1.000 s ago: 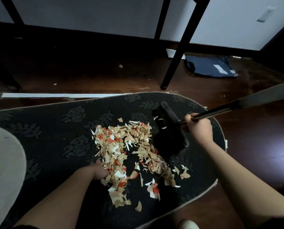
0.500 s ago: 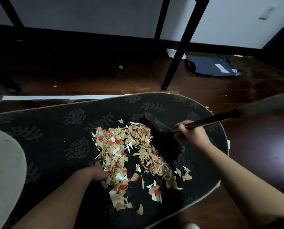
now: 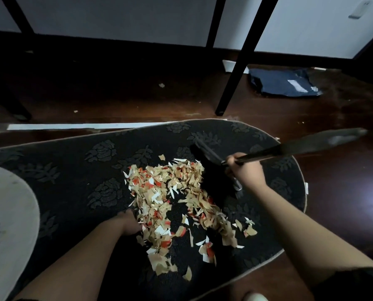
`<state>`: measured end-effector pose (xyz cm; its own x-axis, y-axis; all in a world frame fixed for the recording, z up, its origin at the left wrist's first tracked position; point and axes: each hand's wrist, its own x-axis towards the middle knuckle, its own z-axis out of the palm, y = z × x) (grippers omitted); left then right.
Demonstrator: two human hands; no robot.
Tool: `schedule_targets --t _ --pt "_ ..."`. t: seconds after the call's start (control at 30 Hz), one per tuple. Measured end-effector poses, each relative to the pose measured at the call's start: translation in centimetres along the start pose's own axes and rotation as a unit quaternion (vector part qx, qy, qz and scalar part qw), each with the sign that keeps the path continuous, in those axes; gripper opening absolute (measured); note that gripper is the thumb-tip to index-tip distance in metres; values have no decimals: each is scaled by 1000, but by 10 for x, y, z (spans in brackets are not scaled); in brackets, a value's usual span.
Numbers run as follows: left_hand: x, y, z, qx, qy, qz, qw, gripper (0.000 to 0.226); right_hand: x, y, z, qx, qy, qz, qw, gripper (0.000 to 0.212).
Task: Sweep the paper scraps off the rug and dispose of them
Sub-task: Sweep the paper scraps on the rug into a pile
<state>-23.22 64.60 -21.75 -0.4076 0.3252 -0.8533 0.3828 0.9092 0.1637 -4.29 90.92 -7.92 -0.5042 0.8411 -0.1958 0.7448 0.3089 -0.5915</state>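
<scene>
Fingers of the right hand (image 3: 245, 172) are curled round the thin dark handle of a broom (image 3: 266, 154), low down near its head; the black bristle head (image 3: 213, 177) rests on the rug at the heap's 2 o'clock edge. Fingers of the left hand (image 3: 128, 223) cannot be told as clenched or relaxed: they are hidden where the hand meets the heap's 8 o'clock side, and whether they hold something dark there is unclear.

No container with contents shows. The paper scraps (image 3: 174, 203) lie in a loose heap at the middle of the rug (image 3: 77, 170), small, angular, torn pieces in tan, white and orange-red, with stragglers trailing toward 5 and 6 o'clock.

The rug is dark, rounded at its 3 o'clock end, pale-edged, with a raised flower-and-leaf pattern. Under it is glossy dark brown wooden floor (image 3: 344, 192). At 12 o'clock a black slanted furniture leg (image 3: 235, 68) stands on the floor; at 1 o'clock lies a crumpled dark blue plastic bag (image 3: 283, 83) with a white label. A pale rounded shape (image 3: 11, 213) fills the 9 o'clock edge.
</scene>
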Motion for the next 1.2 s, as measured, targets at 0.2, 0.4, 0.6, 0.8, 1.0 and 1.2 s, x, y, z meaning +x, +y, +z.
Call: schedule_targets --t 0.2,0.4,0.6,0.8,1.0,1.2 --pt "-10 3 -6 48 -5 2 999 86 -21 -4 9 42 -77 -61 994 13" --pt "-39 20 -36 150 14 1 989 70 -40 -20 -3 -4 -127 -109 986 18" --pt "-119 58 -124 249 77 59 964 48 -39 -57 -43 -10 -99 -125 987 15" --pt "-133 86 -159 246 120 84 958 28 -15 -67 -66 49 -53 -55 996 9" --pt "-78 87 -146 207 133 55 968 51 27 -57 -59 132 49 33 990 19" --pt "-19 93 -124 141 134 72 978 68 96 -11 -33 205 102 93 969 43"
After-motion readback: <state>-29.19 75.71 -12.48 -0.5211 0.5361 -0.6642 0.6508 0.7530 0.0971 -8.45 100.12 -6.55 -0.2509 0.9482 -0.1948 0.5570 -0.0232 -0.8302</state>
